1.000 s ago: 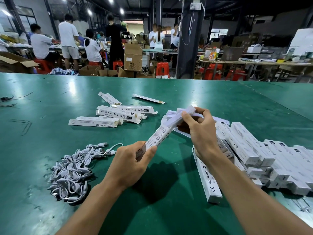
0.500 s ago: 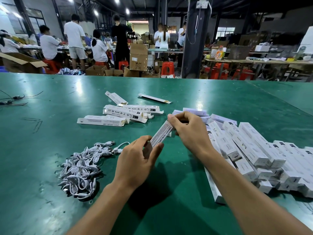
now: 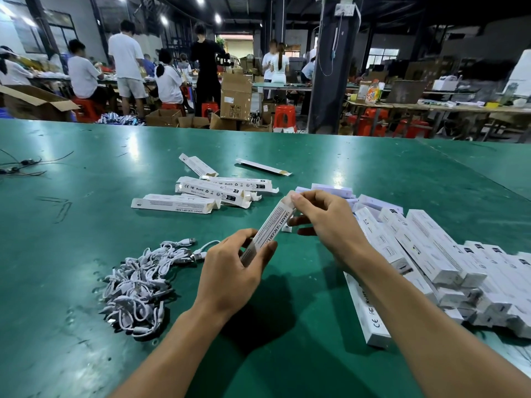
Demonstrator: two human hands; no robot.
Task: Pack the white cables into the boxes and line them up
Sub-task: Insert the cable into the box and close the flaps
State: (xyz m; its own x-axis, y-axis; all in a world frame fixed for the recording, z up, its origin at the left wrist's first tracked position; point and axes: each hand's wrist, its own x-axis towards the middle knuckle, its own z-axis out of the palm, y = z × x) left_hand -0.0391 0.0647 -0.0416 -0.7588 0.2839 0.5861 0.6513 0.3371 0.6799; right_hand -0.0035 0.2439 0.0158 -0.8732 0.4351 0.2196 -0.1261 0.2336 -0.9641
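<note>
A long white box [image 3: 273, 224] is tilted above the green table [image 3: 86, 225], held at both ends. My left hand [image 3: 232, 272] grips its near end between thumb and fingers. My right hand [image 3: 324, 222] pinches the flap at its far end. A tangled heap of white cables [image 3: 140, 282] lies on the table left of my left hand. Several white boxes [image 3: 431, 254] lie stacked in a row on the right, under my right forearm. What is inside the held box cannot be seen.
Several loose boxes with open flaps [image 3: 212, 193] lie beyond my hands, and one flat one [image 3: 263, 167] farther back. Thin dark wires [image 3: 20, 165] lie at the far left. People, cardboard cartons [image 3: 235, 96] and red stools stand past the table's far edge.
The held box has dropped lower and turned steeper. My right hand has shifted from gripping its far end to pinching the end flap. My left hand keeps its hold.
</note>
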